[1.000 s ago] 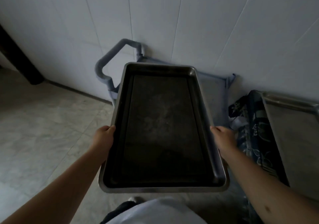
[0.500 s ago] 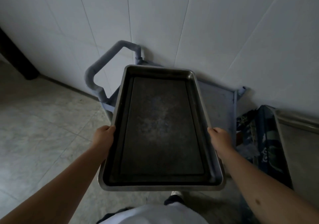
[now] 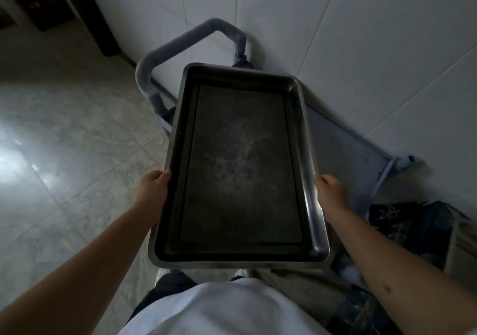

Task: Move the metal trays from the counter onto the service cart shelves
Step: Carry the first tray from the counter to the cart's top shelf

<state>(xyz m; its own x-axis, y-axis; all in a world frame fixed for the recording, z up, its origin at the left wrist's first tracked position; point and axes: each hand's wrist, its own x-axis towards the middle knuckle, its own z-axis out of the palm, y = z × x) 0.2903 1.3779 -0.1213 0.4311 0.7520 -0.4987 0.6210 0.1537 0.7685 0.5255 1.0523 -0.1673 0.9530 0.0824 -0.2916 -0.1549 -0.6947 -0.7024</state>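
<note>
A large rectangular metal tray (image 3: 242,164), dark inside and empty, hangs in front of me above the service cart. My left hand (image 3: 153,192) grips its left rim and my right hand (image 3: 331,192) grips its right rim, fingers curled under the edges. The grey-blue service cart (image 3: 343,148) stands against the white wall, its top shelf partly hidden under the tray. Its padded handle (image 3: 180,43) rises at the far left end.
White tiled wall (image 3: 361,24) runs behind the cart. Pale floor tiles (image 3: 64,141) spread to the left. A dark patterned bag (image 3: 413,228) sits at the right beside a metal counter edge (image 3: 462,241). A dark doorway (image 3: 38,4) lies at the top left.
The view has swung toward the cart and tilted down. The tray in both hands now sits further over the cart's top shelf, and the counter at the right has slid almost out of view.
</note>
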